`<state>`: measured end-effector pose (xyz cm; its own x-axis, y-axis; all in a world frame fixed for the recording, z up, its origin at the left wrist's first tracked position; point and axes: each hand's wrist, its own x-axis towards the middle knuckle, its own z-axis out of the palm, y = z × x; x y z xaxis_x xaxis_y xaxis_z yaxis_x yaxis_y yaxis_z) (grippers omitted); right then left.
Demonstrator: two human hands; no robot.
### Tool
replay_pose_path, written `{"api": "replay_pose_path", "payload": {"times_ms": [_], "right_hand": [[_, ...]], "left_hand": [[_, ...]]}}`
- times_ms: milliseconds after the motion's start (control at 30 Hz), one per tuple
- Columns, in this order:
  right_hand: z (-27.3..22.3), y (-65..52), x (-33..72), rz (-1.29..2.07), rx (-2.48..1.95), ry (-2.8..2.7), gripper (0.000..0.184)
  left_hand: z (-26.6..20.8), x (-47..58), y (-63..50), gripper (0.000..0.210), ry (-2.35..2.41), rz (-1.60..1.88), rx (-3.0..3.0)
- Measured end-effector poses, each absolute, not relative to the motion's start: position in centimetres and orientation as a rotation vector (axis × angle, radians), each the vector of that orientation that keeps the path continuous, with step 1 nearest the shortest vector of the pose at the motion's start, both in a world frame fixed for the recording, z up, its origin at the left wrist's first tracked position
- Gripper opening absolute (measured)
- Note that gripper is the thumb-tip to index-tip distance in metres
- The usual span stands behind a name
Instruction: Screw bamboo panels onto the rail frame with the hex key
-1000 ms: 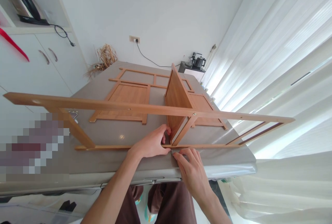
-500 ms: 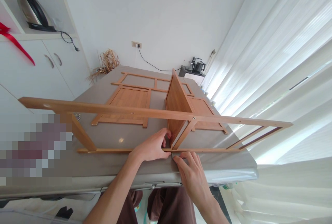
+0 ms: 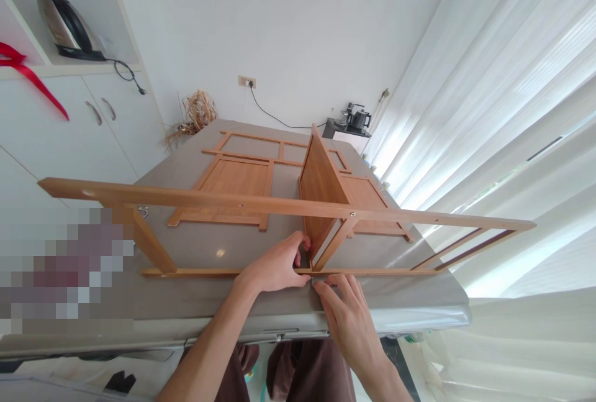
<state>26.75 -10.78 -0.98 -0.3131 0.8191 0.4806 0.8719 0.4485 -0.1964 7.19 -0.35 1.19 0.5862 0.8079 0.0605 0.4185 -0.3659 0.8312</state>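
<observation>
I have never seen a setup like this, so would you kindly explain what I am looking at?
No machine here: these are a person's bare hands, seen by a camera worn on the head, looking forward and down. The left hand holds the low rail of a wooden frame beside an upright panel. The right hand pinches a small piece there, too tiny to identify. The frame stands on edge on the table; beyond it lie two flat panels and another frame.
</observation>
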Motion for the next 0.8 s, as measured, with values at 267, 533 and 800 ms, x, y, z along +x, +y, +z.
{"api": "replay_pose_path", "payload": {"times_ms": [267,533,800], "right_hand": [[-0.3,-10.8,26.4,-0.149,-1.397,-2.180,0.022],[-1.2,-10.5,26.7,0.033,-1.404,-2.053,0.016],[-1.1,-10.3,26.8,0.100,-1.387,-2.063,0.021]], "left_hand": [[1.4,7.2,-0.4,0.047,0.987,0.588,1.990],[1.5,7.2,-0.5,0.046,1.001,0.568,1.997],[1.7,7.3,-0.5,0.045,1.000,0.569,1.974]]}}
